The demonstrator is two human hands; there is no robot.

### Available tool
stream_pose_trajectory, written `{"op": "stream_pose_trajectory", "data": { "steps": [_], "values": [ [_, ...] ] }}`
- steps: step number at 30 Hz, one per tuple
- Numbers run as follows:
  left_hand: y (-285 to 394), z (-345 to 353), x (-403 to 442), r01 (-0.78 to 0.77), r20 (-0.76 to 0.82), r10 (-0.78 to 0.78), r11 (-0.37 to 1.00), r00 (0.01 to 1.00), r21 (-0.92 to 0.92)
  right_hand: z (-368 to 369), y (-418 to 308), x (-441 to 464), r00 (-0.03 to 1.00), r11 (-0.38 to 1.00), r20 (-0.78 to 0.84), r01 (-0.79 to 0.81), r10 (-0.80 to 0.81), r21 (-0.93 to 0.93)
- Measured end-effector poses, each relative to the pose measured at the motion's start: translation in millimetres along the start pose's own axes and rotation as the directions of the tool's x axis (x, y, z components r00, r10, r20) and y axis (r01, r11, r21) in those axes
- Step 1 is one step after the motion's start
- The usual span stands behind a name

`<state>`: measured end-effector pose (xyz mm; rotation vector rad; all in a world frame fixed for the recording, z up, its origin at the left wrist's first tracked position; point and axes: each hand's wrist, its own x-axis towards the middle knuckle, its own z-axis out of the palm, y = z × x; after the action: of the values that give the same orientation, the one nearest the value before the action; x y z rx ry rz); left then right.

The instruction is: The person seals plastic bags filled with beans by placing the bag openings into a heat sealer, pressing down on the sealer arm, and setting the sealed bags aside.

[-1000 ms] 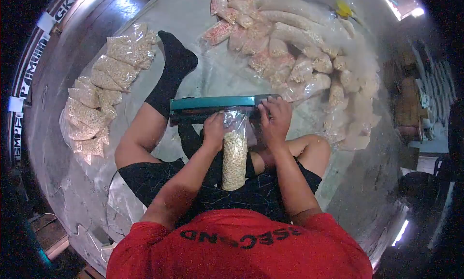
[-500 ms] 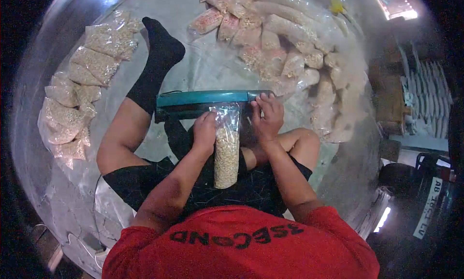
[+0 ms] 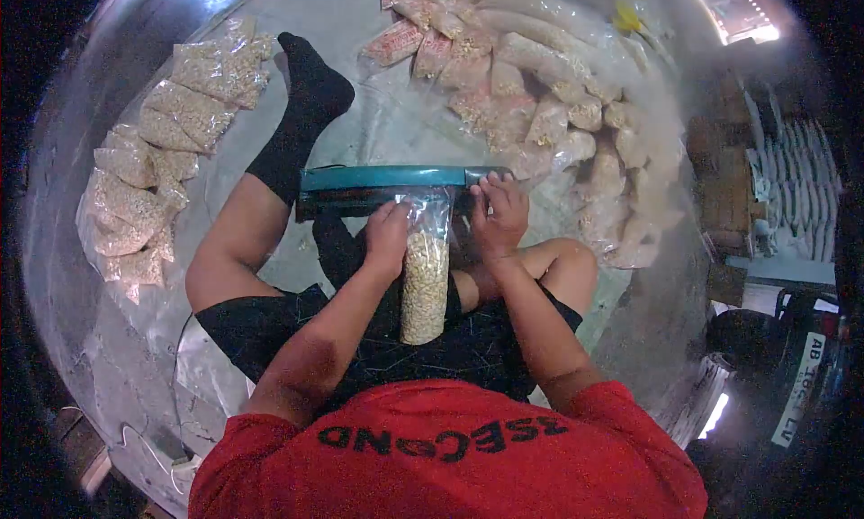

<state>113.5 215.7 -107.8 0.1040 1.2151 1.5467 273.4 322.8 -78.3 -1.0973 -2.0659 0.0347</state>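
Note:
A long teal and black sealer (image 3: 387, 178) lies crosswise before my legs. My left hand (image 3: 388, 237) is closed on the upper left edge of a clear plastic bag (image 3: 425, 287). Pale, small pieces fill the bag's lower part, and its flat upper end reaches the sealer's front edge. The bag stands upright in view between my forearms. My right hand (image 3: 500, 210) has its fingers curled over the dark right end of the sealer's arm. Whether the bag's top edge is inside the sealer is hidden.
Filled flat bags (image 3: 126, 215) lie in a curved row at the left. Many filled bags (image 3: 549, 114) are heaped at the upper right. My outstretched foot (image 3: 315, 83) is beyond the sealer's left end. Boxes (image 3: 720, 191) and a number plate (image 3: 799, 389) are at the far right.
The camera view has shifted and turned, moving the whole scene in the picture. Both hands keep their places on the bag and the sealer.

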Motion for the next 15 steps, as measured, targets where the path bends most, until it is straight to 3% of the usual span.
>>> {"op": "stream_pose_trajectory", "data": {
  "steps": [2, 4, 5, 7, 8, 11, 12, 15],
  "values": [
    [-2.2, -3.0, 0.4, -0.027, -0.011, 0.027, 1.0, 1.0, 0.015, -3.8, -4.3, 2.5, 1.0, 0.999, 0.011, 0.016, -0.016, -0.044],
    [-6.4, -10.4, 7.2, -0.06, 0.048, 0.051, 0.977, 0.998, 0.206, -2.4, -4.6, 1.2, 1.0, 1.0, -0.008, 0.017, -0.017, -0.015],
    [-3.8, -8.2, 6.0, -0.075, 0.055, 0.065, 0.976, 0.996, 0.206, -2.0, -3.9, 0.6, 1.0, 1.0, -0.012, 0.016, -0.016, 0.01],
    [-0.6, 1.3, -0.3, 0.034, 0.007, -0.035, 0.993, 0.999, 0.114, -4.0, -4.1, 3.6, 0.999, 0.999, 0.006, 0.04, -0.04, -0.002],
    [-7.0, 2.5, 1.7, 0.04, 0.028, -0.04, 0.999, 0.999, -0.021, -7.3, -5.2, 6.8, 0.998, 0.998, 0.037, 0.058, -0.057, -0.017],
    [-13.0, 3.6, 10.0, 0.046, 0.022, -0.044, 0.997, 0.999, -0.067, -25.1, -16.3, 18.5, 0.991, 0.999, 0.126, 0.039, -0.034, -0.038],
    [-14.5, -2.1, 14.4, 0.027, 0.045, -0.027, 1.0, 0.999, 0.003, -30.1, -20.5, 22.7, 0.991, 0.998, 0.128, 0.045, -0.04, -0.034],
    [-4.0, 5.8, 7.1, 0.069, 0.101, -0.062, 0.995, 0.993, -0.068, -50.0, -33.0, 34.0, 0.995, 0.996, 0.034, 0.094, -0.094, 0.005]
  ]
}}
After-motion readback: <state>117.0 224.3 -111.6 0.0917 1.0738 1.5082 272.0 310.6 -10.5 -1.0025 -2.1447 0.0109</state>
